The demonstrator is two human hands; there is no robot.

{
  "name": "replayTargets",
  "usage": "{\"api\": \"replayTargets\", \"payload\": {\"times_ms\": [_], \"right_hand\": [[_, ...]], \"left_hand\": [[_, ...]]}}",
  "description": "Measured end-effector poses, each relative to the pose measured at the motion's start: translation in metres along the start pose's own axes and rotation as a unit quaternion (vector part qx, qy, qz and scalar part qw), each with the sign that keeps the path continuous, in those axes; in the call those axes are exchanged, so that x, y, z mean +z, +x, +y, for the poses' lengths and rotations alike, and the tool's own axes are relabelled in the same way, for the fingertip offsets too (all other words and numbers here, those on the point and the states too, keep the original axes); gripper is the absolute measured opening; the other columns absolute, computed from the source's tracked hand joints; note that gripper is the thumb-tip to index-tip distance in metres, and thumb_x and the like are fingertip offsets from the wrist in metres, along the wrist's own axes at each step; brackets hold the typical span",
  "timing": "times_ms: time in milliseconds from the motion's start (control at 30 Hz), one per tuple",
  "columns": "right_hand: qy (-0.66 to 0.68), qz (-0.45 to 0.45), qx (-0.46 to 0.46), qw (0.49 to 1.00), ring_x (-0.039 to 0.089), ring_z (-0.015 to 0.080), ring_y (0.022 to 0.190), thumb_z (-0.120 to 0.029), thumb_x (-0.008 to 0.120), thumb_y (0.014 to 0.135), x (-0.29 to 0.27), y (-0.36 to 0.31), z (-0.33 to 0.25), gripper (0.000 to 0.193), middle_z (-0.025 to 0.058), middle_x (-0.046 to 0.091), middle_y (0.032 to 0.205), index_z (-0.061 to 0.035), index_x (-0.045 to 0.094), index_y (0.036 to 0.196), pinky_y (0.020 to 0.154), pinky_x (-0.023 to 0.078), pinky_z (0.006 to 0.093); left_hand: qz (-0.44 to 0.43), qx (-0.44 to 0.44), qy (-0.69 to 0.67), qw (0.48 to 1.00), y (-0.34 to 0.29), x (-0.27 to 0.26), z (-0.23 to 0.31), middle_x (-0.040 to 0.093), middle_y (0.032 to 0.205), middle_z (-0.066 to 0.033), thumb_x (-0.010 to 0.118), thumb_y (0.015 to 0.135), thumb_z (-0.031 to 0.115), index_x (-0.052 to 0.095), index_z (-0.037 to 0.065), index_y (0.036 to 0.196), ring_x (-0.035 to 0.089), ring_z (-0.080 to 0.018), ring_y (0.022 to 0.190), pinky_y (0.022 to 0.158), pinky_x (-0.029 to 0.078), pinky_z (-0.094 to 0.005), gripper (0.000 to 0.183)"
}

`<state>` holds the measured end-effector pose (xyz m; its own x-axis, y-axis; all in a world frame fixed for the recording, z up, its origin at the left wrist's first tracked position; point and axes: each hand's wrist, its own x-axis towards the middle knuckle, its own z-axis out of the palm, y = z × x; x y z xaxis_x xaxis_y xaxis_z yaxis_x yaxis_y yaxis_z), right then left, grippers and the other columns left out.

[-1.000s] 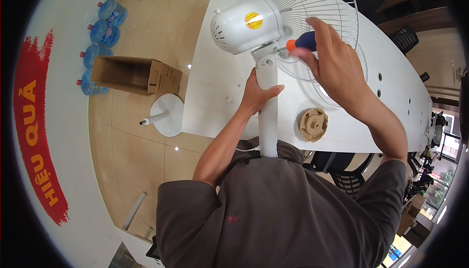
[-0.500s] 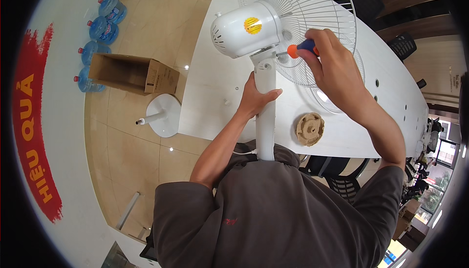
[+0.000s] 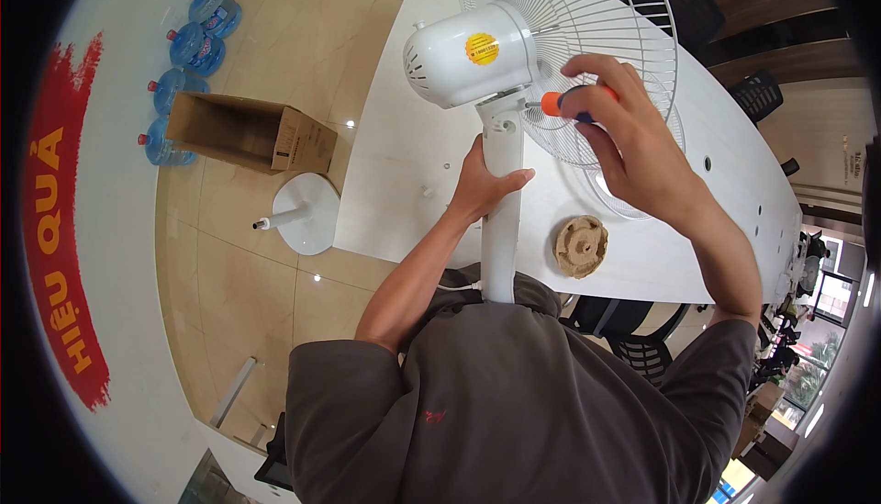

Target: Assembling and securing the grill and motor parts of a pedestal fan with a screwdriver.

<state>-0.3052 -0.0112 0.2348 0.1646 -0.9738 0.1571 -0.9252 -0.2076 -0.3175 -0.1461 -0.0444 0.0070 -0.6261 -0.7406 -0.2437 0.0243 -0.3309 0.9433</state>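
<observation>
- The white fan (image 3: 500, 242) is leaning over the table (image 3: 381, 151), its column crossing the near edge and its lower end meeting the person's dark shirt (image 3: 532, 394).
- The left hand (image 3: 485, 184) is wrapping round the column below the joint, thumb lying across the front, holding it firmly.
- The right hand (image 3: 638, 141) is holding a blue-and-orange screwdriver (image 3: 552, 104) in bent fingers, its shaft pointing left at the joint under the motor housing (image 3: 463, 56); whether the tip is seated is hard to tell at this size.
- The wire grille (image 3: 633, 8) is standing just beyond the right hand, overlapping the table's far edge in this view and leaving the knuckles little room on that side.
- Left of the housing, a strip of tabletop is running out to the table's left edge, giving the left elbow wider room.
- A brown moulded pulp piece (image 3: 581, 247) is lying right of the column, near the table's near edge.
- Past the left edge, a round white base (image 3: 312, 215) and an open cardboard box (image 3: 307, 141) are resting on the tiled floor (image 3: 248, 270), well apart from both hands.
</observation>
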Motion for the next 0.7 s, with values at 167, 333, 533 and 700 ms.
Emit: {"api": "replayTargets", "payload": {"times_ms": [167,333,533,700], "right_hand": [[0.030,0.050,0.055,0.997,0.065,0.0342,0.101,-0.007,0.071,0.092,0.008,0.000,-0.011,0.028,0.0192,0.055,0.129,-0.0011,0.057,0.115,0.081,0.057,0.0414],[-0.006,0.002,-0.028,1.000,0.061,0.0363,0.111,-0.012,0.072,0.093,0.003,-0.005,0.006,0.041,0.0202,0.048,0.138,-0.0020,0.053,0.127,0.085,0.055,0.0419],[0.017,-0.014,0.148,0.989,0.053,0.0370,0.119,0.001,0.071,0.087,0.012,0.001,-0.006,0.039,0.0197,0.050,0.135,-0.0027,0.053,0.122,0.086,0.054,0.0422],[0.007,0.067,0.000,0.998,0.060,0.0360,0.106,-0.007,0.073,0.089,0.015,-0.003,0.004,0.041,0.0186,0.053,0.125,-0.0026,0.052,0.123,0.082,0.055,0.0415]], "left_hand": [[-0.001,0.019,-0.013,1.000,0.001,0.000,0.000,0.061,0.119,-0.0135,0.084,0.069,0.029,0.048,-0.001,0.135,0.060,-0.0228,0.109,0.096,0.050,-0.0381,0.081],[0.000,-0.008,-0.007,1.000,0.003,0.000,-0.001,0.061,0.116,-0.0124,0.083,0.069,0.027,0.048,-0.002,0.133,0.061,-0.0213,0.105,0.093,0.051,-0.0367,0.078],[0.012,0.014,-0.002,1.000,0.004,-0.002,-0.008,0.061,0.111,-0.0102,0.082,0.070,0.025,0.050,-0.002,0.131,0.061,-0.0192,0.099,0.089,0.052,-0.0354,0.075],[0.005,-0.005,-0.004,1.000,0.003,0.000,-0.004,0.060,0.112,-0.0101,0.083,0.070,0.025,0.050,-0.002,0.131,0.061,-0.0194,0.101,0.089,0.052,-0.0353,0.074]]}}
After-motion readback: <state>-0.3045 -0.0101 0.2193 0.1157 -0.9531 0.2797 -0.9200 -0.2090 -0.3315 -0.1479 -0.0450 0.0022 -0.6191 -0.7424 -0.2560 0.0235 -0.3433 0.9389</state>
